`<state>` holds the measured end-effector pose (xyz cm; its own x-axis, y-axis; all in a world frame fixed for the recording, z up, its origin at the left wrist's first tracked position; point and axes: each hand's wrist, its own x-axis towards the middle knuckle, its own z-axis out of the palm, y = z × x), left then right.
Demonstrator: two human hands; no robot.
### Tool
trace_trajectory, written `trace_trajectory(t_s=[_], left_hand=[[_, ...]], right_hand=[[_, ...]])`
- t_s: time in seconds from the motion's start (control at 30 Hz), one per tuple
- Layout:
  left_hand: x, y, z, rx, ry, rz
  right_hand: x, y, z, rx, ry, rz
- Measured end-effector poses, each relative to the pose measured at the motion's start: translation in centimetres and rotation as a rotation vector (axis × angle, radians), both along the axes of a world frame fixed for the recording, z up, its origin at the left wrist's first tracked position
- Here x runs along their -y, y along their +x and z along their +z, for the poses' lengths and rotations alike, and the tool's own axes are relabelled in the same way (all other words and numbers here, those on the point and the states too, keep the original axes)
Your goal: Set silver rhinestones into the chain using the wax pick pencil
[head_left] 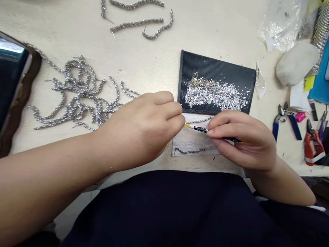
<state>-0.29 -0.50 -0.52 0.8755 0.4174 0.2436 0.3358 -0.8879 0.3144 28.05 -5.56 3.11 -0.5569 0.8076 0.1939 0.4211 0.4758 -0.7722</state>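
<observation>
My right hand (244, 139) is closed around a slim pencil-like tool (202, 129), dark and patterned with a pale section and a yellow tip. That tip points left and meets the fingertips of my left hand (144, 128), which are curled together; what they pinch is hidden. Beneath both hands lies a pale sheet (195, 139). A short silver beaded strand (190, 151) rests along its lower part, and another beaded strand (200, 120) runs between my hands near its top. Just beyond is a black ridged tray (218, 63) with many small shiny stones (216, 96) spread over it.
A heap of silver beaded strands (77, 92) lies left, with several more strands (138, 24) at the back. A dark-screened device (12, 79) is at the left edge. On the right are a white stone (296, 63), a plastic bag (281, 25), blue-handled pliers (294, 125) and red-handled cutters (314, 147).
</observation>
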Motion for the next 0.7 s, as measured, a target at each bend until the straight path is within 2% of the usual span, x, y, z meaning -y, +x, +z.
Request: trace_trajectory(t_s=[0.37, 0.6, 0.7], left_hand=[[-0.23, 0.00, 0.11, -0.015, 0.046, -0.005], [-0.13, -0.04, 0.11, -0.004, 0.021, -0.007], [-0.09, -0.07, 0.07, -0.003, 0.005, 0.001]], right_hand=[[-0.01, -0.09, 0.13, 0.000, 0.003, -0.014], [-0.06, 0.17, -0.30, -0.029, 0.176, -0.233], [-0.11, 0.04, -0.62, -0.002, 0.198, -0.295]])
